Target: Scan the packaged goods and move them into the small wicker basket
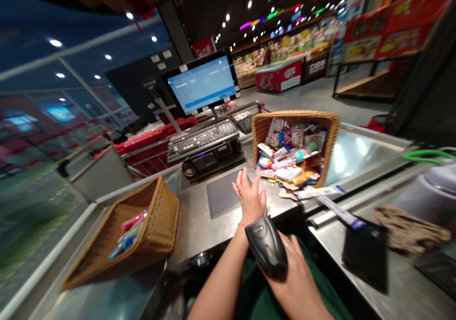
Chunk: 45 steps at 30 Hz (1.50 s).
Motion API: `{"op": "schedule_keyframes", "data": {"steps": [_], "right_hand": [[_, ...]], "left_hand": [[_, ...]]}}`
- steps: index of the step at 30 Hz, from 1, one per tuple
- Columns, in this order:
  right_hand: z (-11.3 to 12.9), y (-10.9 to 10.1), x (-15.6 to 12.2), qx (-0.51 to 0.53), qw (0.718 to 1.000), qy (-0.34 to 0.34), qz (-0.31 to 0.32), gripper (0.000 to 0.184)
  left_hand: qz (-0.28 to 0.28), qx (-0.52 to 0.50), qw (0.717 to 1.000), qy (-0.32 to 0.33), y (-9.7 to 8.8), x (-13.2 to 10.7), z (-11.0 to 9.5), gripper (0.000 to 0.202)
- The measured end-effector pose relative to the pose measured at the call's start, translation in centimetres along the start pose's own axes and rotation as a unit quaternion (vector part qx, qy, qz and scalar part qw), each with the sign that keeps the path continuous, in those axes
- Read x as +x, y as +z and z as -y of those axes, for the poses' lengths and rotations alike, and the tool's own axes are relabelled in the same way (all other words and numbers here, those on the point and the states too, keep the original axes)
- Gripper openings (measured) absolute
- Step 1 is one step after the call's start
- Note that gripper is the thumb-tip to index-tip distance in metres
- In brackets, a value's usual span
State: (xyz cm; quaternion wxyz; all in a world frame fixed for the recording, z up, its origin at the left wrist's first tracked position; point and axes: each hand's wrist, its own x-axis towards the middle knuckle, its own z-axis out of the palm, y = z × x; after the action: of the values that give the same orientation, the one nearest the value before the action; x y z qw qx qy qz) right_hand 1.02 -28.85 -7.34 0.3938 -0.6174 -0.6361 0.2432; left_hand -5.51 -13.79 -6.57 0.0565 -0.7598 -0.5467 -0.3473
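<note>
My left hand (249, 199) reaches forward over the metal counter with its fingers spread and nothing in them. It is close to the front of a wicker basket (295, 116) lying tilted toward me, full of small packaged goods (285, 161). My right hand (294, 268) is wrapped round a black handheld barcode scanner (267, 246), close to my body. The scanner's head covers part of my left wrist. Under my left fingers lies a flat grey pad (223, 196).
At the left, a second wicker basket (160, 215) holds a few colourful items. Behind the counter stand a keyboard (204, 139) and a lit monitor (203, 85). Long packets (342, 211) stretch to the right, near a black flat object (366, 251) and a patterned cloth (409, 230).
</note>
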Motion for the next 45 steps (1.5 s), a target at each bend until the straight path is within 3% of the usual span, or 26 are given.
{"op": "schedule_keyframes", "data": {"steps": [21,29,34,42,45], "right_hand": [[-3.4,-1.6,-0.2,0.018,0.997,0.051,-0.062,0.047],[-4.8,-1.7,-0.4,0.006,0.996,0.058,-0.074,0.045],[-4.9,-2.3,-0.7,0.0,0.993,0.056,-0.106,0.043],[-5.3,-2.6,-0.8,0.003,0.992,0.063,-0.109,0.044],[-5.9,-2.3,-1.0,-0.005,0.992,0.063,-0.107,0.045]], "left_hand": [[0.096,-0.026,0.993,0.065,3.8,0.6,-5.0,0.046],[0.114,-0.017,0.983,0.142,6.6,0.9,-6.7,0.023],[0.164,-0.006,0.967,0.195,8.5,1.1,-8.0,0.012],[0.236,0.023,0.942,0.239,10.1,1.6,-10.1,0.021],[0.259,0.017,0.94,0.223,10.5,1.8,-10.6,0.023]]}}
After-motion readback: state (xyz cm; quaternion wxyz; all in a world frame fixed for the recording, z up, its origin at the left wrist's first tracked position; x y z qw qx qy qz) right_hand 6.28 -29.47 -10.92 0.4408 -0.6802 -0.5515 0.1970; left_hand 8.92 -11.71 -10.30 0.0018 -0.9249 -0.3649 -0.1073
